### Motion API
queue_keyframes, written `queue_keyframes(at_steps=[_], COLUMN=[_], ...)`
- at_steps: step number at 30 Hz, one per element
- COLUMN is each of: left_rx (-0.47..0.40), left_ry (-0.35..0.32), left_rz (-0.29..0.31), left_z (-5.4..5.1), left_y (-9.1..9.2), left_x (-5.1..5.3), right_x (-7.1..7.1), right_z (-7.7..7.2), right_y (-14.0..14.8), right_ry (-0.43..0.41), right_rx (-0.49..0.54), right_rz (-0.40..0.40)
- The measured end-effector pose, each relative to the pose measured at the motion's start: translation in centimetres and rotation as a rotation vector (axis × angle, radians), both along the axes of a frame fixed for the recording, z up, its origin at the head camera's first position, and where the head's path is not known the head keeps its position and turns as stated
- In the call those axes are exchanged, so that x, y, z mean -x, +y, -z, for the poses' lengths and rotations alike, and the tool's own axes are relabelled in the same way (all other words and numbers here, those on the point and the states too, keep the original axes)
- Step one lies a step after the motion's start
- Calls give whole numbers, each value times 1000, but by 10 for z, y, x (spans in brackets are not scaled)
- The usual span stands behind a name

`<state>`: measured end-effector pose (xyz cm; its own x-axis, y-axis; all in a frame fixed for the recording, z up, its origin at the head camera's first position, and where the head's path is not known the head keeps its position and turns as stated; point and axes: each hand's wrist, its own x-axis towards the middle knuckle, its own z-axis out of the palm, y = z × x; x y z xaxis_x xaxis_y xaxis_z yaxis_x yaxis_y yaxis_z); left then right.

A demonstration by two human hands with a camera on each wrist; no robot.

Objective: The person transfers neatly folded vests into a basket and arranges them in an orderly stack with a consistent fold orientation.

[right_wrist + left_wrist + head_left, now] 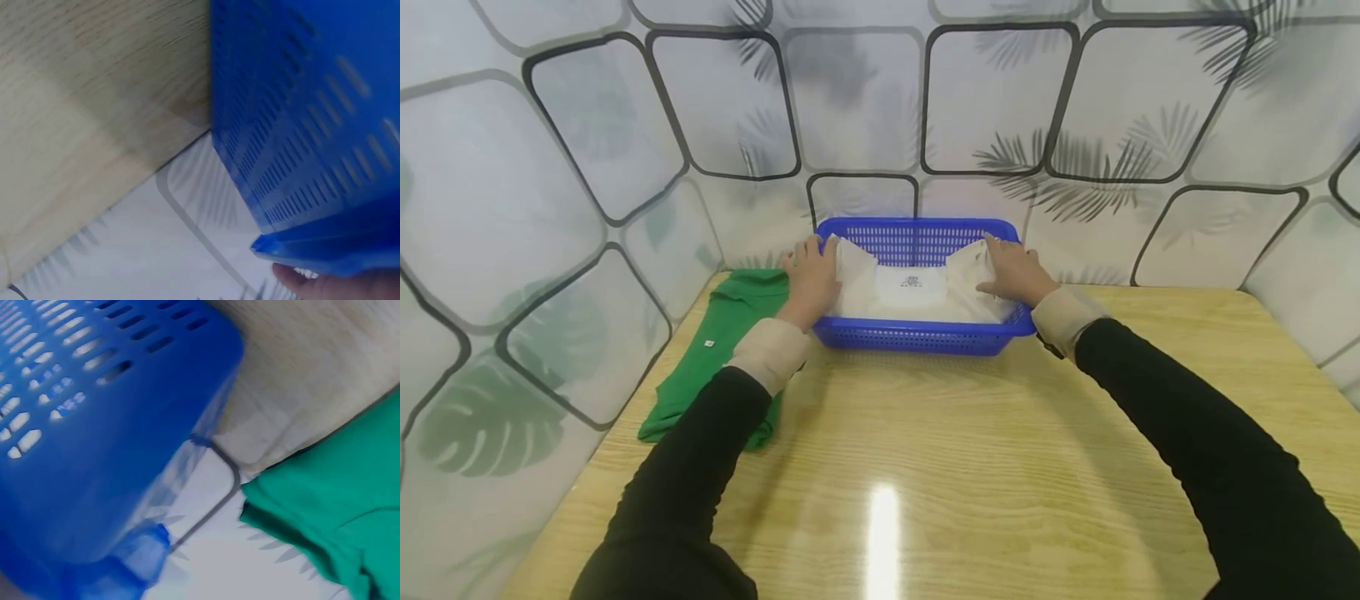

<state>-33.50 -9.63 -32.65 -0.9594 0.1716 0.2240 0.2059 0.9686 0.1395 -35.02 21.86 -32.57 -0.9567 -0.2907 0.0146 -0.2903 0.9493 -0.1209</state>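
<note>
A blue slotted basket (917, 340) stands against the wall end of the table, also large in the left wrist view (144, 450) and right wrist view (250, 125). Inside it lies a white cloth (910, 308) with a small dark print, its two sides raised beside the hands. My left hand (811, 283) grips the basket's left end, its grip partly hidden. At the right end my right hand (1017, 273) holds the rim, thumb towards the inside; in the right wrist view its fingers (344, 286) are at the rim's outer edge.
A folded green garment (722, 354) with a small white tag lies left of the basket, partly behind my left forearm; the left wrist view shows it too (331, 494). A patterned sheet (865, 100) rises behind and beside the wooden table (1000, 467).
</note>
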Motion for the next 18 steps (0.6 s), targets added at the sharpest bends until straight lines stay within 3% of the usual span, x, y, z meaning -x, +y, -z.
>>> queue_keyframes(at_steps=[5,9,12,15,18], left_rx=[209,253,254,242,185], left_ry=[-160,-330,-416,-446,-381], left_rz=[137,129,123,119,106], left_z=[-7,-6,-2,1,2], left_y=[5,4,2,3,3], left_x=[-3,-4,-2,0,1], right_x=[-3,-5,-7,-7,-7], right_z=[-5,-1,4,7,6], right_y=[0,3,7,9,10], right_ry=[18,-87,-133,-131,-113], right_rx=[-75,-167,-192,-191,-167], right_rz=[-104,-108,-102,-99,-101])
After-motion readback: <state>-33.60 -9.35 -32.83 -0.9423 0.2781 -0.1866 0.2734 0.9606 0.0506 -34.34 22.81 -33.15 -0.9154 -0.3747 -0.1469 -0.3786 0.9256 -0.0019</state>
